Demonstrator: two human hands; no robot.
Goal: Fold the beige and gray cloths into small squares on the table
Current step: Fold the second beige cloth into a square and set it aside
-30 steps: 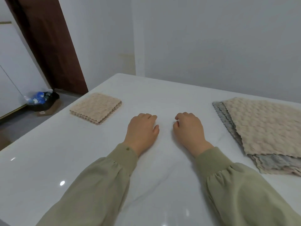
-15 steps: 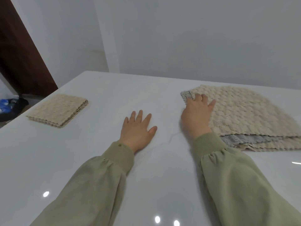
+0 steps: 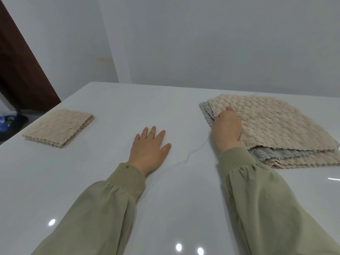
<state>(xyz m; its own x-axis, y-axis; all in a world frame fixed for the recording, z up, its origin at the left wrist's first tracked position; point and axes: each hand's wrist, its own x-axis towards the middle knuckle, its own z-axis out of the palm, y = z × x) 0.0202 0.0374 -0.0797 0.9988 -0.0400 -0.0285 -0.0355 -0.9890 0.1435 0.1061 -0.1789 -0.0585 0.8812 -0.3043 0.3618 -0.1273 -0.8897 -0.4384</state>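
Note:
A stack of unfolded cloths lies at the right of the white table [image 3: 110, 190]. A textured beige cloth [image 3: 272, 124] is on top, a gray cloth [image 3: 276, 153] shows beneath it, and another beige layer is under that. My right hand [image 3: 227, 127] grips the top beige cloth at its near left edge, thumb on top and fingers tucked under it. Flat on the table's middle lies my left hand [image 3: 150, 150], fingers spread and holding nothing. At the left sits a folded beige square [image 3: 57, 127].
A brown door [image 3: 22, 70] stands beyond the table's left edge, with dark bags and blue items [image 3: 7, 122] on the floor below it. A pale wall runs close behind the table's far edge.
My right hand left the table's middle, reached right to the stack and took hold of the top beige cloth's edge. My left hand flattened out with its fingers spread.

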